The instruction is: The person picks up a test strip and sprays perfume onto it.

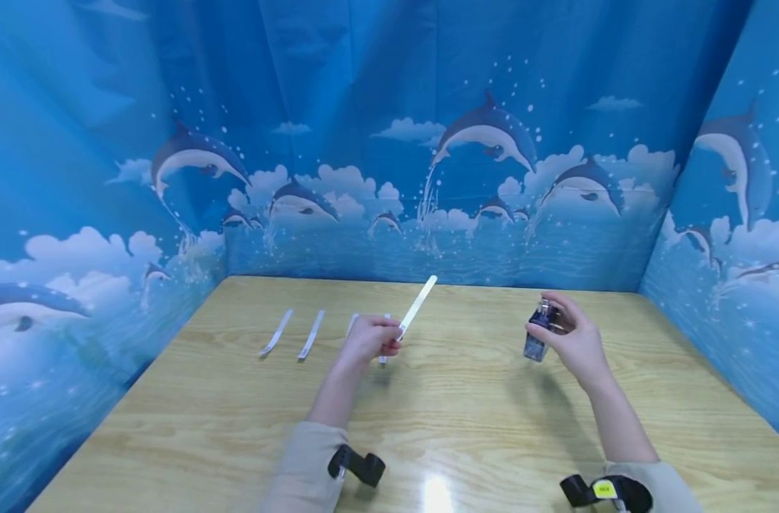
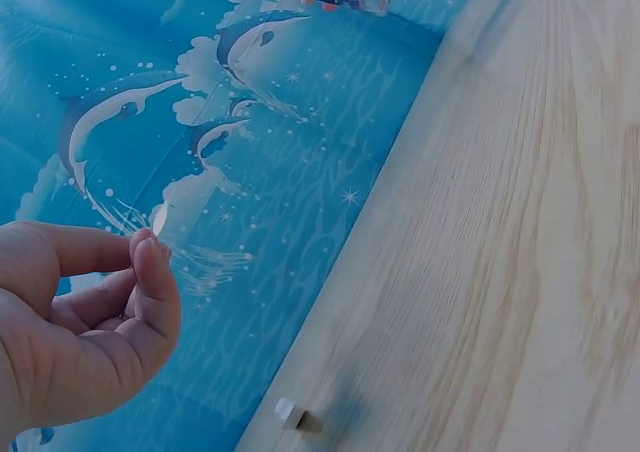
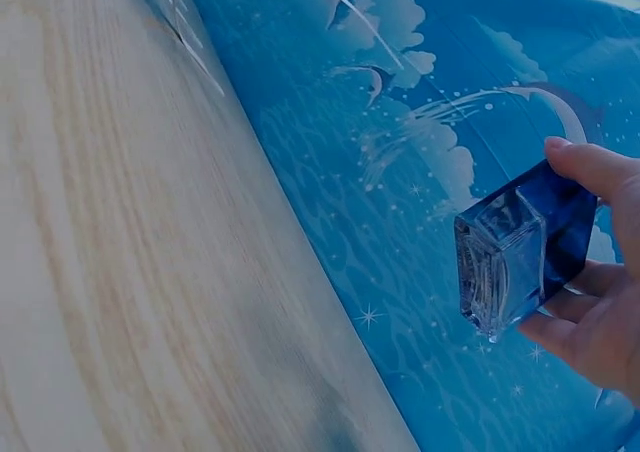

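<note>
Thumb and fingertips of my left hand (image 1: 367, 340) pinch the lower end of a narrow white paper strip (image 1: 421, 300), like a perfume test strip, which slants up to the right above the table. In the left wrist view the strip (image 2: 160, 219) appears nearly edge-on. My right hand (image 1: 578, 345) grips a small dark blue glass perfume bottle (image 1: 535, 347) by its upper part, held off the table. The right wrist view shows the bottle's thick clear base (image 3: 500, 262). Fingers partly cover its top. A gap separates bottle and strip.
Several similar strips lie spaced in a row on the wood-grain table (image 1: 466, 413), including a far-left strip (image 1: 276, 333) and its neighbour (image 1: 311, 335). My left hand partly hides others. A blue dolphin-print curtain (image 1: 338, 85) hangs behind and at both sides.
</note>
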Demonstrator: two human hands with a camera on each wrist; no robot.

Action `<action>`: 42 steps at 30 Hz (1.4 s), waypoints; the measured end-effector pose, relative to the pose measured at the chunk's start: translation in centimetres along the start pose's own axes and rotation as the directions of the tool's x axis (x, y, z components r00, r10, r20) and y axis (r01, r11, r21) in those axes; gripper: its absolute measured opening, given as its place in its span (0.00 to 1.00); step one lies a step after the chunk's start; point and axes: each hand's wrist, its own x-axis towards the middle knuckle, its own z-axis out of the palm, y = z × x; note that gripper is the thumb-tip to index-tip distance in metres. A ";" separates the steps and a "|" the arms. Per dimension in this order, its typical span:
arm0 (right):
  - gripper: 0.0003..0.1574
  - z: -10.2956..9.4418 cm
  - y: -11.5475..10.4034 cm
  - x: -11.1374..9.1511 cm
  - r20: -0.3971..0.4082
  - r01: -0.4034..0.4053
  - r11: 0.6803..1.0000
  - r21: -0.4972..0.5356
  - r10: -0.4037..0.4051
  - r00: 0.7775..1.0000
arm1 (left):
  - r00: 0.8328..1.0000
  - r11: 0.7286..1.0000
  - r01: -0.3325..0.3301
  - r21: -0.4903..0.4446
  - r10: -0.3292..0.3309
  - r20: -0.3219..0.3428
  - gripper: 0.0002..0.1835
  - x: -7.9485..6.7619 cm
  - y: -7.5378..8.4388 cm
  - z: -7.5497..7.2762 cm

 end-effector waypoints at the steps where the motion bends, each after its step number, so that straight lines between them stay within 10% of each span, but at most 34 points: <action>1: 0.39 -0.1 0.1 0.0 0.006 0.000 1.000 0.006 0.000 1.000 | 1.000 1.000 0.002 -0.007 -0.002 -0.003 0.12 0.1 -0.1 0.1; 25: 0.37 -0.6 2.5 0.0 0.022 -0.100 0.988 0.121 0.098 0.995 | 0.994 0.980 0.108 -0.169 -0.106 0.022 0.12 1.2 -3.4 4.1; 42: 0.50 -0.5 3.4 0.6 0.069 -0.198 0.960 0.199 0.187 0.980 | 0.981 0.984 0.150 -0.099 -0.160 -0.107 0.11 1.0 -4.3 5.7</action>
